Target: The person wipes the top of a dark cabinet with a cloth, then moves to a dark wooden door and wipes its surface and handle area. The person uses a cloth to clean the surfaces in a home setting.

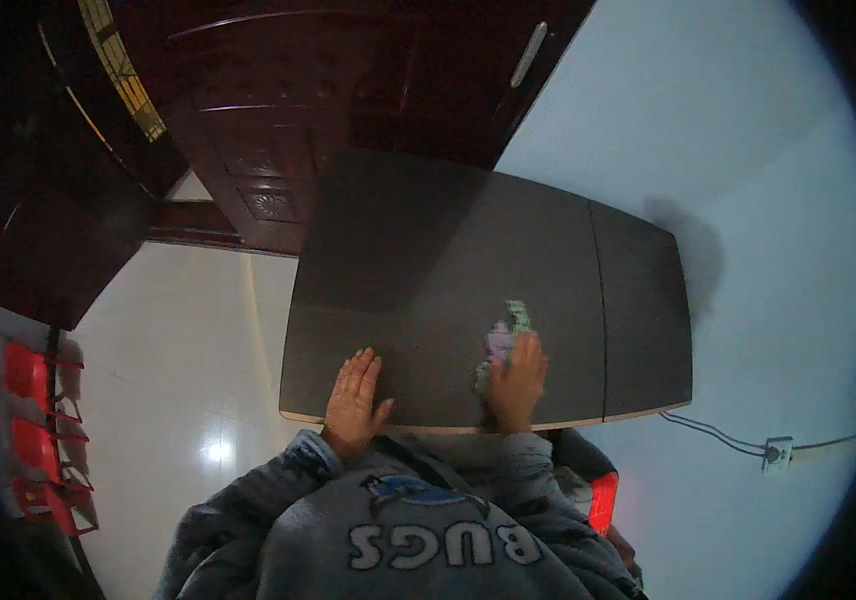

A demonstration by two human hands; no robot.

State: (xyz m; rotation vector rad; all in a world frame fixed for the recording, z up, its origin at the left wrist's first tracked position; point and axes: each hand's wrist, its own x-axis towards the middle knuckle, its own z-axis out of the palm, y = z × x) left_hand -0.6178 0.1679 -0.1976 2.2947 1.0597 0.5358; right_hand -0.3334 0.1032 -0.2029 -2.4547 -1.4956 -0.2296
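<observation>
My left hand (355, 401) lies palm down near the front edge of the dark table (435, 277), at the left. It holds nothing; its thumb stands apart from the fingers. Farther right, my right hand (519, 386) is flat on a crumpled, patterned cloth (500, 341) of pink, green and pale grey. The cloth shows beyond the fingertips and along the thumb side. The rest of it is hidden under the palm, and the hand is slightly blurred.
A seam crosses the tabletop at the right, where a pale wall (758, 300) adjoins it. Dark wooden doors (263, 127) stand behind. Red chairs (32, 442) line the left. A wall socket (777, 454) with cables is at the right.
</observation>
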